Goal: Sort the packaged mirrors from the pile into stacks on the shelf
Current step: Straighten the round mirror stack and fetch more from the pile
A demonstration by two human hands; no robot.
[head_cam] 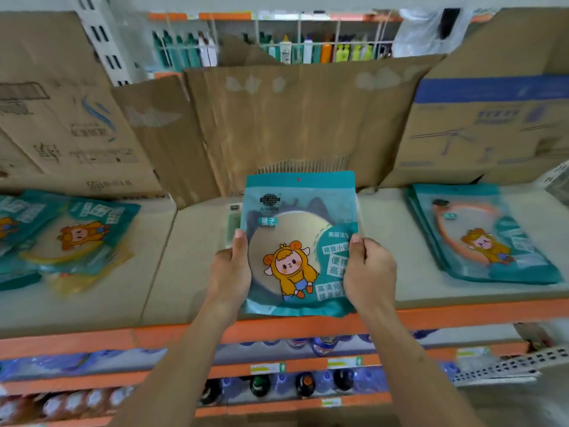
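I hold a teal packaged mirror (295,229) upright in front of me, above the front edge of the shelf (191,272). It shows a round mirror and a cartoon sheep figure. My left hand (232,269) grips its left edge, thumb on the front. My right hand (368,272) grips its right edge the same way. A loose pile of packaged mirrors (70,238) lies on the shelf at the left. A neat stack of packaged mirrors (480,235) lies at the right.
Cardboard sheets and boxes (277,124) stand along the back of the shelf. A small pale green item (233,223) lies behind the held package. An orange shelf rail (92,337) runs below, with bottles (304,385) on lower shelves.
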